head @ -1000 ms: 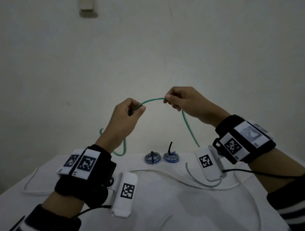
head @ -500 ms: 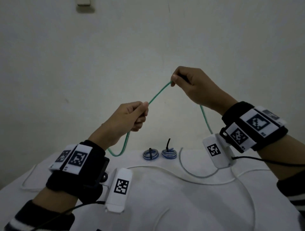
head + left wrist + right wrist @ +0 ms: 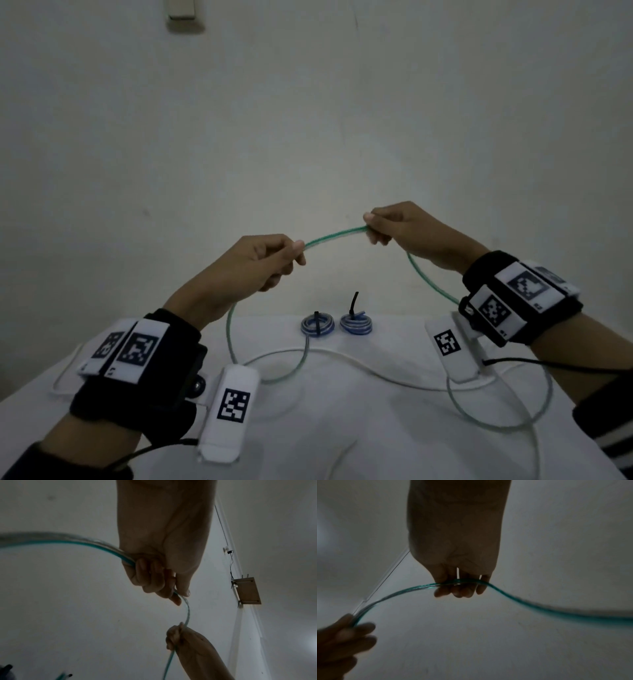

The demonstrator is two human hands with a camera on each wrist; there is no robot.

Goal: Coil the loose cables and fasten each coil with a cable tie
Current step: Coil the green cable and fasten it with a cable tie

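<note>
A green cable (image 3: 334,235) arches in the air between both hands above the white table (image 3: 342,428). My left hand (image 3: 270,260) grips it at the left of the arch, fingers curled round it (image 3: 154,582). My right hand (image 3: 387,226) pinches it at the right (image 3: 462,586). From each hand the cable droops to the table, looping on the left (image 3: 233,342) and trailing behind the right wrist (image 3: 431,284). Two blue coils (image 3: 318,325) (image 3: 356,323), each bound with a black tie, lie at the table's far edge.
A loose white cable (image 3: 342,356) winds across the table from left to right. A pale wall (image 3: 308,137) stands close behind the table. A small wooden box (image 3: 247,592) is mounted on the wall.
My right hand has come down from its raised position and moved toward the left hand. The cable between the hands now bows in an arch, and more of its left loop lies on the table.
</note>
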